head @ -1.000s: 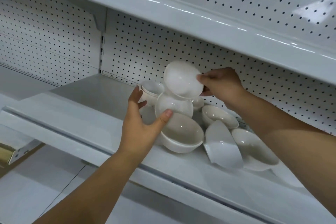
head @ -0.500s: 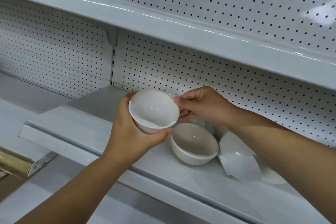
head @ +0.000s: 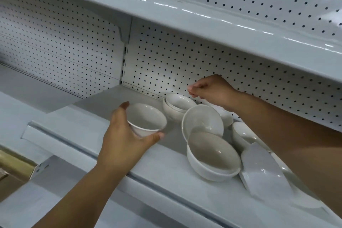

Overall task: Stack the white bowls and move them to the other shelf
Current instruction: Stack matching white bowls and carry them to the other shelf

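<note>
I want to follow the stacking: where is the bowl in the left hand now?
Head view, left of centre: the bowl sits in the left hand over the shelf, just left of the nested bowls.

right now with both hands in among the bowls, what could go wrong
1. The tilted bowl leans on the rim of the front bowl; a nudge could send it sliding or clattering.
2. The bowl on its side lies toward the front of the shelf, near the right forearm; a brush might knock it off.
3. The left hand alone holds the held bowl, so it might slip.
</note>
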### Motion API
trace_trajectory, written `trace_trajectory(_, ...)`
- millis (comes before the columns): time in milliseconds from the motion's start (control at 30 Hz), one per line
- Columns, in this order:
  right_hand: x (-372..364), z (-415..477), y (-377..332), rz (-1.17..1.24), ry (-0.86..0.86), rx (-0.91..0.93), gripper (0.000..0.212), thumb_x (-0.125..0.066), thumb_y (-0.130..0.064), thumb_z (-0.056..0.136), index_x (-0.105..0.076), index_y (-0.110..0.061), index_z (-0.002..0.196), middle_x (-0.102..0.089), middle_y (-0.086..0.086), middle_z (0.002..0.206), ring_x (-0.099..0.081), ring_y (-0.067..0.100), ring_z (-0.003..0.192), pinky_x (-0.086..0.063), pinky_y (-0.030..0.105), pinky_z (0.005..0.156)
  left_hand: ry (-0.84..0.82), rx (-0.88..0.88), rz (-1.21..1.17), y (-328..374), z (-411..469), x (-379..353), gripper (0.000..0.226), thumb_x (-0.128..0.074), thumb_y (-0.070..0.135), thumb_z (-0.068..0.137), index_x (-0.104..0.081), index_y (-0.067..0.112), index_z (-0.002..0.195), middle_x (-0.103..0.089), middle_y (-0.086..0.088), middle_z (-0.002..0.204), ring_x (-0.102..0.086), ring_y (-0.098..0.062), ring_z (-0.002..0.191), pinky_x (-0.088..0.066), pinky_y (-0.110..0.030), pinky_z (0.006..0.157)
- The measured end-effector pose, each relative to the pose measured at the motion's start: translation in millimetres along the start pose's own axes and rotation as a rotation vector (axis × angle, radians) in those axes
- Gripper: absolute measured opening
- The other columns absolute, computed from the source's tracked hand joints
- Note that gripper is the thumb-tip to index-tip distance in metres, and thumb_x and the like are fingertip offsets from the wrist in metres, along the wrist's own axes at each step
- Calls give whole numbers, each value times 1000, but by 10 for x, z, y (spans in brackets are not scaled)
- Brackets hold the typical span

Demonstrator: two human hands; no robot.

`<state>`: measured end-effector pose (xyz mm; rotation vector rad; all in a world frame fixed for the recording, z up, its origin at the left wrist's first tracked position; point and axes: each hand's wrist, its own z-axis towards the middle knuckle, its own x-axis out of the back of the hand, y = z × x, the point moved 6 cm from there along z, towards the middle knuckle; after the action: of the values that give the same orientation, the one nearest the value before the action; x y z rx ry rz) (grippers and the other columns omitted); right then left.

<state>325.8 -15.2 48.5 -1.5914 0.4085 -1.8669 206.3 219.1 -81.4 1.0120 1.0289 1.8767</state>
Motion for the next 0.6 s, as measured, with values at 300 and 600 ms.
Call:
trace_trajectory(300,-447,215,47,-201,-254,-12,41,-73,-57,87,-80,-17,84,-77,-7,80,-73,8,82,-47,20,71,-75,39,125,-47,40,-33,123,-86,67,61,-18,32,157,-42,7,157,-46,-21,139,-43,-36,105)
trace_trajectory(600,-540,187,34,-311,-340,-4,23,-85,-49,79,-80,-27,76,-68,-19,68,-62,3,77,-46,20,72,-90,68,136,-67,51,-44,127,-83,71,59,-15,31,158,-42,7,158,-46,-22,140,-44,-36,106)
